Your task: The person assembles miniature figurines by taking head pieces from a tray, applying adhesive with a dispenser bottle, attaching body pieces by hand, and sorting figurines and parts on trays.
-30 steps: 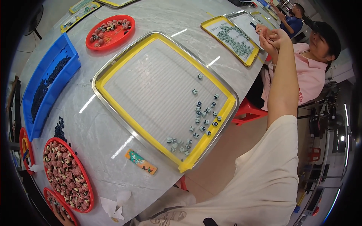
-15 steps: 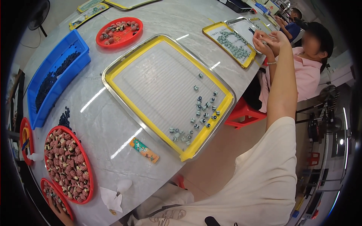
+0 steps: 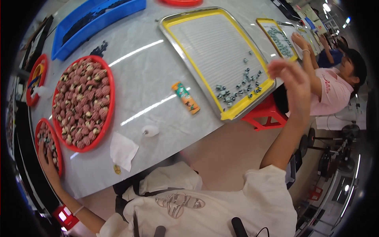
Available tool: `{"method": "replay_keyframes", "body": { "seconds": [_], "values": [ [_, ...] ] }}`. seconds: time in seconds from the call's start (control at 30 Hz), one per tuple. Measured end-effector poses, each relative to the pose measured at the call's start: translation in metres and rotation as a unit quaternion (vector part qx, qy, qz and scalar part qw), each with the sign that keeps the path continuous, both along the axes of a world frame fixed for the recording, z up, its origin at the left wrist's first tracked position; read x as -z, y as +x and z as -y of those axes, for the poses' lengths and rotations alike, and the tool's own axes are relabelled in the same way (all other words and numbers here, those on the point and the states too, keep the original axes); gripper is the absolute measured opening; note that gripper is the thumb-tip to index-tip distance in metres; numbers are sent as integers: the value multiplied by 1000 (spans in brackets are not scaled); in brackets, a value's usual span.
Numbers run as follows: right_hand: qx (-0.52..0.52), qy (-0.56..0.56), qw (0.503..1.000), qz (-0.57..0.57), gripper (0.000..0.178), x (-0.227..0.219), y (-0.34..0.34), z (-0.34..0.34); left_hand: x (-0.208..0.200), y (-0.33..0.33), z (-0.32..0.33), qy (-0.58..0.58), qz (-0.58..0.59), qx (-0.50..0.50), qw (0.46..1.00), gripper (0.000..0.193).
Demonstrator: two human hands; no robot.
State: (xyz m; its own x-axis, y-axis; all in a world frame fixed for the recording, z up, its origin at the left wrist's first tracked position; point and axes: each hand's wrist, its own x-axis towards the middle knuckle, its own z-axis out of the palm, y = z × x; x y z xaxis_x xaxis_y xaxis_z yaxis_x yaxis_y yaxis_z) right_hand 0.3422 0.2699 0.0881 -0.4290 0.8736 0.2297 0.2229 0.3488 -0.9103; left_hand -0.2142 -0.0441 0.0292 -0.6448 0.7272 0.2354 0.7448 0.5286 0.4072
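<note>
At the lower left, my left hand reaches over a small red tray of pinkish pieces. Its fingers show in part, spread apart among the pieces, with nothing visible between them. My right hand is raised beside the right edge of a metal tray with a yellow border. Motion smears its bent fingers, and whether they hold anything does not show. Small dark-and-pale green beads lie scattered at the near right end of that tray. A large round red tray is full of pink-and-cream ridged pieces.
A blue bin holds dark small pieces, with some spilled beside it. An orange-green packet, a small white bottle and a white tissue lie on the table. A co-worker sits right, beyond a red stool.
The view has swung left, so the table's things sit farther right. My right hand has come down from its stretched-out place and its arm is bent. My left hand stays at the small red tray.
</note>
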Motion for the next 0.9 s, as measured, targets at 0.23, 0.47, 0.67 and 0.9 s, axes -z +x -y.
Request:
{"method": "replay_keyframes", "body": {
  "seconds": [0.23,0.47,0.67,0.9],
  "values": [
    [-118,-43,991,-36,37,55,-115,107,17,-3,-10,0,-8,68,998,36],
    [-78,-20,997,-15,38,61,-140,127,-5,6,-4,-31,51,41,997,37],
    [35,131,987,82,31,47,-97,114,-42,29,-27,103,7,81,991,35],
    [220,115,942,225,26,61,21,25,-47,93,-106,51,33,257,964,34]
  ]
}}
